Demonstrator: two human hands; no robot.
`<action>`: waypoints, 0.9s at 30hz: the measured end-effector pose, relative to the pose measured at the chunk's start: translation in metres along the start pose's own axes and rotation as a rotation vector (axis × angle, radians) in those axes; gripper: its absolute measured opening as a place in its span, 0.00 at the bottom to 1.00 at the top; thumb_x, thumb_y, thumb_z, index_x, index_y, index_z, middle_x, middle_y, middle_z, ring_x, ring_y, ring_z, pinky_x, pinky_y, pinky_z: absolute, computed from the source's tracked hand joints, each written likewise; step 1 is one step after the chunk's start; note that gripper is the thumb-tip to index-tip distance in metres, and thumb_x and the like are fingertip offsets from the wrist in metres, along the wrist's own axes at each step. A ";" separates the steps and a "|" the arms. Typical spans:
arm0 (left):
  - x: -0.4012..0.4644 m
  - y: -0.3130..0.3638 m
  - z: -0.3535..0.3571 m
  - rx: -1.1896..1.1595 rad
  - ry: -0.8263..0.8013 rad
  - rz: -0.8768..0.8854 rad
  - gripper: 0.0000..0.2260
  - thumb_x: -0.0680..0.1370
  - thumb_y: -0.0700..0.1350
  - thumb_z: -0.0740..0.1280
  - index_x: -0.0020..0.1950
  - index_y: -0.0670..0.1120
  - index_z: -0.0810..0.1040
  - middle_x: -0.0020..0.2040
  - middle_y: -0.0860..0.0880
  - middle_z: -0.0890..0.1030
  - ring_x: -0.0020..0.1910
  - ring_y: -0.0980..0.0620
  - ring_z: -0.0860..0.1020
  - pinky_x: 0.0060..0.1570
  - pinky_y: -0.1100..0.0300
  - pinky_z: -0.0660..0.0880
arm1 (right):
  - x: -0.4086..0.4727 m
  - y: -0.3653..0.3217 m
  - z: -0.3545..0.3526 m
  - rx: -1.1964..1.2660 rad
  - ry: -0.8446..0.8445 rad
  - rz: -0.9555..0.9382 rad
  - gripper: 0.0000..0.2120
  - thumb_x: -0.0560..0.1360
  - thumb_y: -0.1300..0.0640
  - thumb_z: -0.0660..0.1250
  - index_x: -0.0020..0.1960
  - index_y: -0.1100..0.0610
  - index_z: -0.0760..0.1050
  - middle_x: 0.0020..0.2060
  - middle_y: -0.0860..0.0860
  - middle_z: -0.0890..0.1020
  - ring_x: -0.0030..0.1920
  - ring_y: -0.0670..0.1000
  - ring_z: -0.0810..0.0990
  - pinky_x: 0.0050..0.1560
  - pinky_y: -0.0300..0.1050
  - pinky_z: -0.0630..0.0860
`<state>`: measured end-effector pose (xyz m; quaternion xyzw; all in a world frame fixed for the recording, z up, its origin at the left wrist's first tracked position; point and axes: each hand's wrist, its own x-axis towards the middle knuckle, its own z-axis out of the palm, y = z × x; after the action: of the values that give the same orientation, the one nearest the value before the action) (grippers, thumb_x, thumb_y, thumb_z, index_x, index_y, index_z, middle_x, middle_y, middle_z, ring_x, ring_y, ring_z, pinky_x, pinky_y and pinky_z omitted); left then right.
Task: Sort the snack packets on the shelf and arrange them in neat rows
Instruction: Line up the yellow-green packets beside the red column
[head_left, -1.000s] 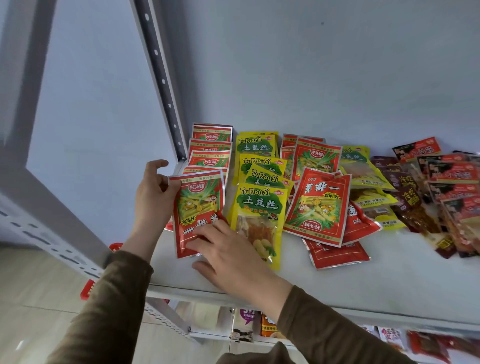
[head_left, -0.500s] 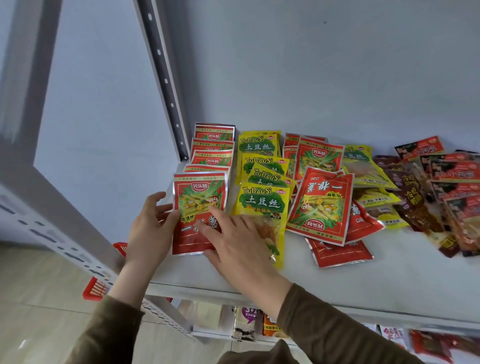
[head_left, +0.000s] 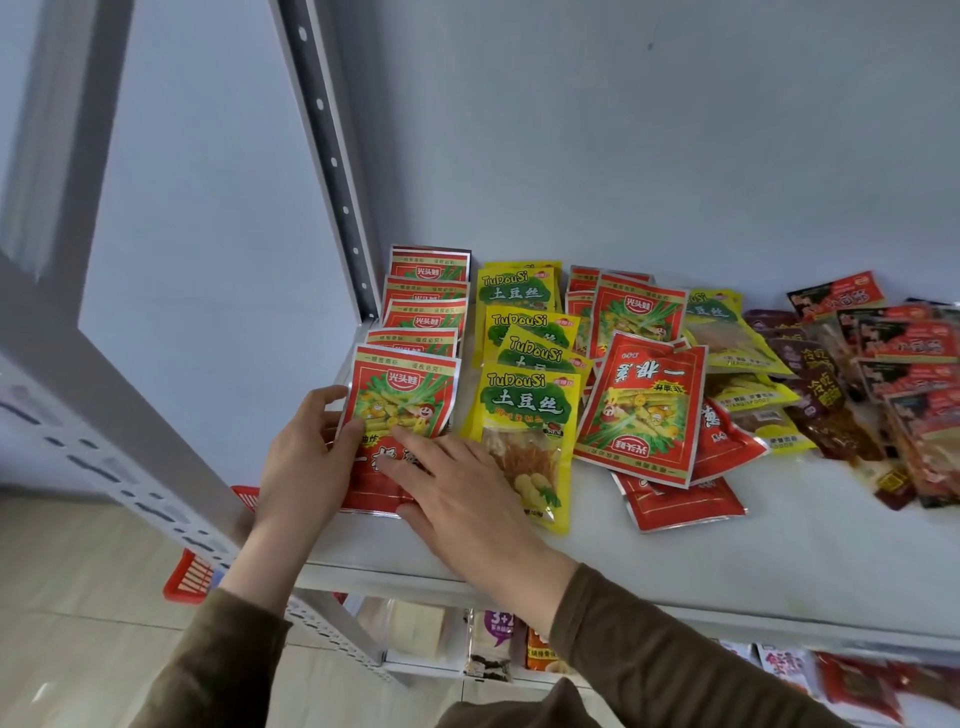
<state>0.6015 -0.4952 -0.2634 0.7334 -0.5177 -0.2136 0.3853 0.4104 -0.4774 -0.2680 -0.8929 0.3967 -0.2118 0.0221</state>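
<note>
Since the earlier frames I've slid the front red packet (head_left: 400, 415) up square against its row at left-centre of the shelf (head_left: 727, 561). My left hand (head_left: 306, 457) steadies its left edge, my right hand (head_left: 457, 493) lies flat on it, fingers straight. The red and yellow rows look tidy; I judge the jumbled red packets (head_left: 644, 410) at centre and the brown packets (head_left: 831, 395) at right remain.

hands (head_left: 395, 467) cover lower half of front red foil snack packet (head_left: 402, 400) | dark brown packets (head_left: 935, 415) cut off at right edge
</note>
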 end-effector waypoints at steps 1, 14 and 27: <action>0.000 0.001 0.000 0.010 0.001 0.001 0.14 0.84 0.51 0.65 0.69 0.60 0.70 0.53 0.56 0.80 0.45 0.57 0.80 0.38 0.61 0.75 | 0.000 0.001 0.001 0.008 -0.001 -0.006 0.23 0.78 0.51 0.68 0.71 0.49 0.70 0.75 0.50 0.69 0.64 0.54 0.72 0.66 0.53 0.71; -0.010 0.014 -0.004 -0.045 0.031 0.015 0.24 0.81 0.55 0.68 0.75 0.54 0.65 0.71 0.51 0.75 0.66 0.49 0.76 0.64 0.43 0.76 | -0.003 0.005 -0.017 0.035 0.060 0.051 0.21 0.82 0.43 0.58 0.73 0.46 0.69 0.77 0.45 0.65 0.65 0.52 0.72 0.65 0.53 0.70; -0.032 0.121 0.083 0.365 -0.288 0.794 0.21 0.85 0.49 0.61 0.78 0.51 0.69 0.80 0.50 0.66 0.81 0.50 0.59 0.81 0.50 0.53 | 0.009 0.093 -0.067 0.990 0.542 0.834 0.20 0.84 0.41 0.55 0.75 0.43 0.67 0.74 0.40 0.70 0.73 0.43 0.68 0.72 0.47 0.67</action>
<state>0.4591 -0.5144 -0.2216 0.4969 -0.8361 -0.0545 0.2260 0.3242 -0.5391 -0.2229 -0.4669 0.5546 -0.5565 0.4059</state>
